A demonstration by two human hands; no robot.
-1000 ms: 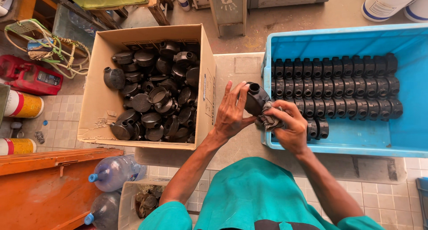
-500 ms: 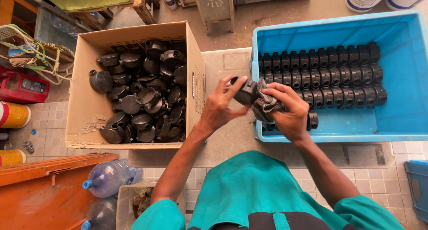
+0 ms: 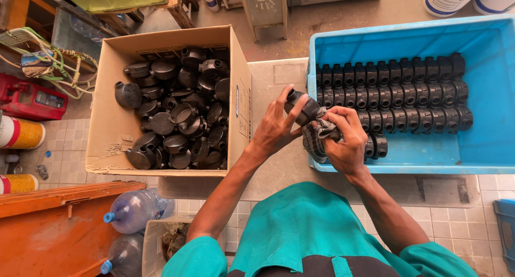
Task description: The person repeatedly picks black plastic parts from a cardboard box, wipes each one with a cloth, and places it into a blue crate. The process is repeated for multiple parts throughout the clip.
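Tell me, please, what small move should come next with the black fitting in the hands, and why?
Probably set the black fitting into the short front row of the blue crate. The left hand grips it, the right hand presses a rag on it, and that row looks unfinished.

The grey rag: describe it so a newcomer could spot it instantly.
Find the blue plastic crate at right. At its near-left corner, the right hand grips a crumpled grey cloth rag against a black plastic fitting. It is the only soft thing among hard black parts.

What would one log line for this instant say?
left hand: holds black fitting | right hand: presses grey rag on it | left: cardboard box | right: blue crate
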